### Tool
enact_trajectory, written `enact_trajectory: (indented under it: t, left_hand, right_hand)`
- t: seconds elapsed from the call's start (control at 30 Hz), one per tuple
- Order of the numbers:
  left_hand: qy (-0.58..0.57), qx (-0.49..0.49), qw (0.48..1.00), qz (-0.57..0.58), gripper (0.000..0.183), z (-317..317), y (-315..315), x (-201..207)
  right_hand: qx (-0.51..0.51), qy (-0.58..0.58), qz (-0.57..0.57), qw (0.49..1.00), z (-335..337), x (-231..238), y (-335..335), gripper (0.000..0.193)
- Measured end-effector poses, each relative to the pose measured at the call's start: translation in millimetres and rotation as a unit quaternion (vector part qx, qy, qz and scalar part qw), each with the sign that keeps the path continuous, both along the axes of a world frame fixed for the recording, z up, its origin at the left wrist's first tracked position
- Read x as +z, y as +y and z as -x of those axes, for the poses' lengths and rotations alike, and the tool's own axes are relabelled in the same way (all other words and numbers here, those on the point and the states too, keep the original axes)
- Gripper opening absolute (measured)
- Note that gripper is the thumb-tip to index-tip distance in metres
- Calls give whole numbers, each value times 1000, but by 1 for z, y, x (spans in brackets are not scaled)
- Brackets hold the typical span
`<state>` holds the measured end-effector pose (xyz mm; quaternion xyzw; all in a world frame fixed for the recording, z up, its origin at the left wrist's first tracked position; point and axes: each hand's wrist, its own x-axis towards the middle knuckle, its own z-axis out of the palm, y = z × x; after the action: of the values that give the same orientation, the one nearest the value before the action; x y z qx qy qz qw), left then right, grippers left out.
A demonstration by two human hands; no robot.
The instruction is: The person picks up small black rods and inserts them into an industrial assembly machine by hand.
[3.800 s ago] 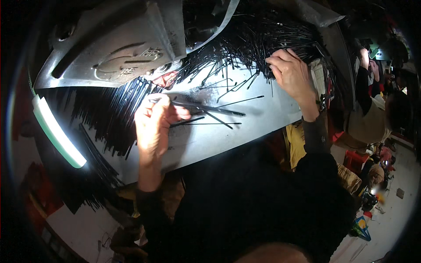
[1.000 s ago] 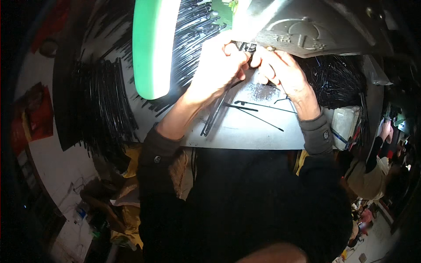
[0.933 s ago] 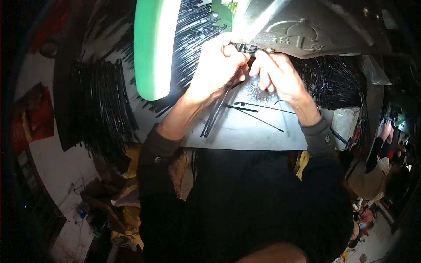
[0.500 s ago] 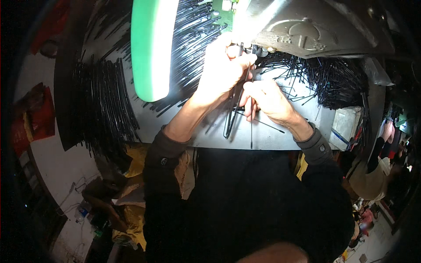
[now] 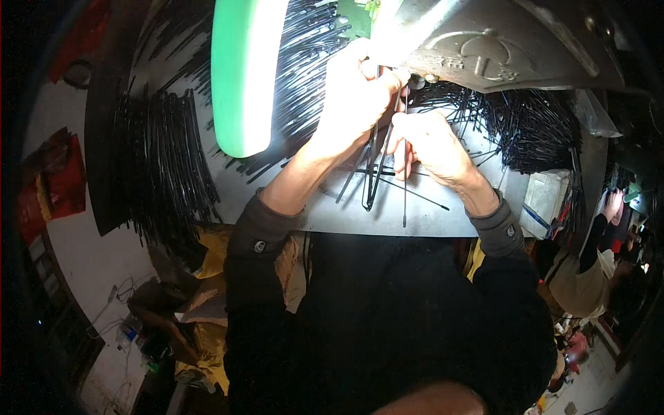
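Note:
Under the bright lamp, my left hand (image 5: 351, 100) is closed round the upper ends of several black umbrella ribs (image 5: 374, 181), whose folded ends hang toward me over the grey work table (image 5: 443, 225). My right hand (image 5: 437, 149) is just beside it, thumb and fingers pinched on one thin black rod (image 5: 404, 197) that points down toward the table's near edge. The tops of both are close to the lower front of a dark metal machine (image 5: 484, 52); glare and my fingers hide where they meet it. A few loose ribs (image 5: 425, 196) lie beneath my hands.
A green-and-white lamp (image 5: 242, 83) stands left of my left hand. Rows of black ribs (image 5: 304, 69) lie behind it, and another bundle (image 5: 159, 159) overhangs the table's left side. A tangled heap (image 5: 532, 128) and a whitish box (image 5: 544, 200) are at the right.
Both hands have shifted slightly away from me and to the right, carrying the ribs and the thin rod up toward the machine. Their grips look the same.

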<state>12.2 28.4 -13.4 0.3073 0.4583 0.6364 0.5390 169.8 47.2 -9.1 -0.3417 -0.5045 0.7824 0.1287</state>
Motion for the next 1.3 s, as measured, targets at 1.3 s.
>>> enact_trajectory:
  t: [1.3]
  left_hand:
    - [781,185,557,211,37,162,-112,20]
  right_hand:
    - [118,-166,-591,780,-51,-2,-50,16]
